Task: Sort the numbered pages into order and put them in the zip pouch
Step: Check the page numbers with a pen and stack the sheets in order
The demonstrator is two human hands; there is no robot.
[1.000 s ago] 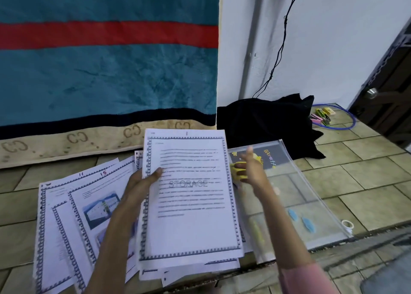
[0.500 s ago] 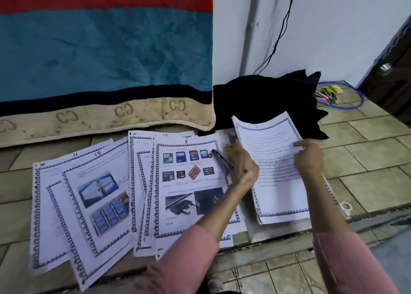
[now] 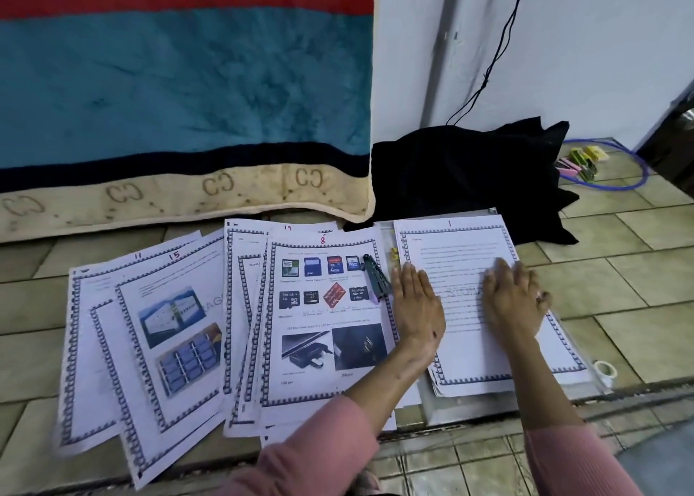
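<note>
Spread across the tiled floor [image 3: 619,308]: a fan of white bordered printed pages [image 3: 169,338], all lying left of the clear plastic zip pouch [image 3: 484,407]. Topmost in that fan, the sheet numbered 8 [image 3: 323,330], just beside the pouch's left edge, long axis running away from the body. On the pouch itself, the white text sheet numbered 1 [image 3: 462,248], long axis likewise running away. Pressed flat on that sheet, fingers straight and gripping nothing: the right hand [image 3: 512,300] over its middle, the left hand [image 3: 417,304] at its left border. Nearer the unsorted fan: the left hand, so probably better placed for fetching the following page. Dark folding tool [image 3: 375,279] resting on sheet 8, just left of the pouch.
</note>
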